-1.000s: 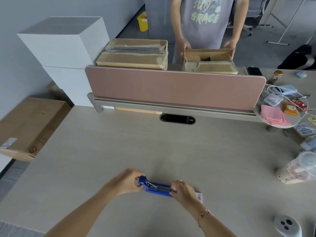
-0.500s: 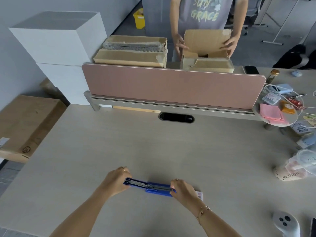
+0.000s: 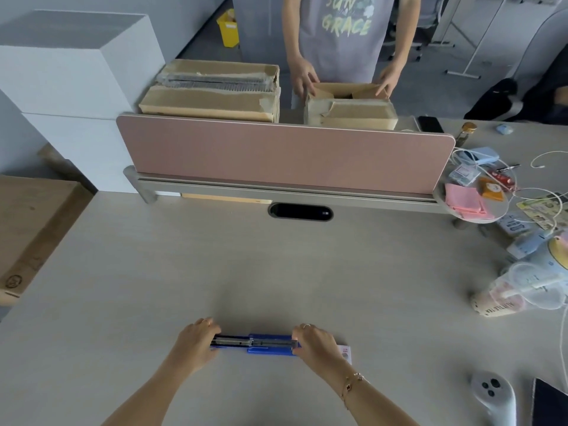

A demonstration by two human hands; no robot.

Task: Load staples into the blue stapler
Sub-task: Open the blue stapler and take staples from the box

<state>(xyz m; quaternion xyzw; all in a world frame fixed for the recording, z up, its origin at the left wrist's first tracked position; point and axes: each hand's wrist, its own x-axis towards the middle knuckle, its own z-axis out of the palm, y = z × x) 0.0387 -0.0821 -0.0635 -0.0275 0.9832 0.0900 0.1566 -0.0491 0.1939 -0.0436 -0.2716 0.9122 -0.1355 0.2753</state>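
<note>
The blue stapler (image 3: 264, 344) lies flat on the light wooden desk (image 3: 276, 272) near its front edge, folded fully open so the metal staple channel faces up along its length. My left hand (image 3: 193, 345) grips the stapler's left end, the swung-out top arm. My right hand (image 3: 316, 345) holds down the right end. A small white staple box (image 3: 345, 354) peeks out from under my right hand, partly hidden by it. No loose staples are visible.
A pink divider panel (image 3: 282, 155) crosses the desk's far side; behind it a person handles cardboard boxes (image 3: 350, 109). A tipped plastic cup (image 3: 519, 293), cables and small items crowd the right. A white controller (image 3: 495, 398) and dark tablet (image 3: 550, 404) lie front right.
My left hand has swung the stapler's top arm leftward and down until it lies flat. My right hand stayed on the stapler's right end.
</note>
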